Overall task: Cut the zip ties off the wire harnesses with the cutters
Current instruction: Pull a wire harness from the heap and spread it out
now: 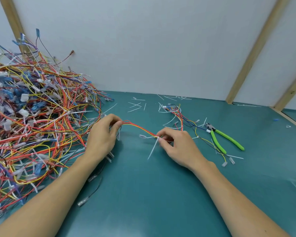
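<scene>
Mid-frame, left hand (103, 134) and right hand (173, 144) pinch 1 harness (138, 128); keep its zip tie (153, 148) exposed, then fetch the cutters (222, 137) at right.

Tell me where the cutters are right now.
In the head view, the green-handled cutters lie on the teal table to the right of the right hand, beside a small loose wire harness; neither hand holds them.

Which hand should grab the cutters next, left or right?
Right. The cutters lie on the mat to the right, nearer the right hand, which pinches the harness at its zip tie. The left hand holds the harness's far end.
</scene>
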Tool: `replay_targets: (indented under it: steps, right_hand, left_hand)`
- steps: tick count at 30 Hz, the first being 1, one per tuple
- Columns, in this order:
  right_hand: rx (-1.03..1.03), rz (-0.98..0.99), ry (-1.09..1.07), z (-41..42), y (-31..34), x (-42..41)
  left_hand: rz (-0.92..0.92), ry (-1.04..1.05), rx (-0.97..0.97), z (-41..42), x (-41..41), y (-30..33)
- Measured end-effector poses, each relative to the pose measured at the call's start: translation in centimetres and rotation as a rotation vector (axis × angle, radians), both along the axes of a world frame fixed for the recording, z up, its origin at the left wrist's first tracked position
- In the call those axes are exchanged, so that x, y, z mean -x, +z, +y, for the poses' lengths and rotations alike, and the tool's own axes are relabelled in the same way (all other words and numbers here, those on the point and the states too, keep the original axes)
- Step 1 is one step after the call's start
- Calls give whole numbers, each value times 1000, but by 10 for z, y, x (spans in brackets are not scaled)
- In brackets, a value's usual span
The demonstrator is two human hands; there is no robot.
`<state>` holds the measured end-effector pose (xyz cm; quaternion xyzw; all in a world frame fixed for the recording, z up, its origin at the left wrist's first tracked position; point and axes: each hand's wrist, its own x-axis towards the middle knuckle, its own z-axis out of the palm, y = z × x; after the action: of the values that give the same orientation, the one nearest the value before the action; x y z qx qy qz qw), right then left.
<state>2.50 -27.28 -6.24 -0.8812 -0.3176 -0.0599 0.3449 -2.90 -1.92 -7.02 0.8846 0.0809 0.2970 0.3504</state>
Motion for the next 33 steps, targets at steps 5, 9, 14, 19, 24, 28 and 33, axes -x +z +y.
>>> replay_targets:
  steps: [5,9,14,19,24,28,33]
  right_hand:
    - [-87,-43,-76,0,-4,-6]
    - [-85,-184,-57,7,-4,-2]
    - [-76,-336,38,17,-2,5]
    - [27,-268,70,16,-4,0]
    - [114,-129,12,7,-8,-6]
    - [177,-144,-46,3,-7,-10]
    - [184,-50,-13,4,-4,-8]
  left_hand:
    - [-85,24,-202,-7,5,10]
    - [-207,-106,-373,-32,14,26]
    - [37,-282,-404,-57,18,15]
    - [41,-317,-410,-46,11,11]
    - [72,-271,-312,-36,9,11]
    - [119,-248,-248,-30,9,8]
    - [179,-107,-220,-23,7,6]
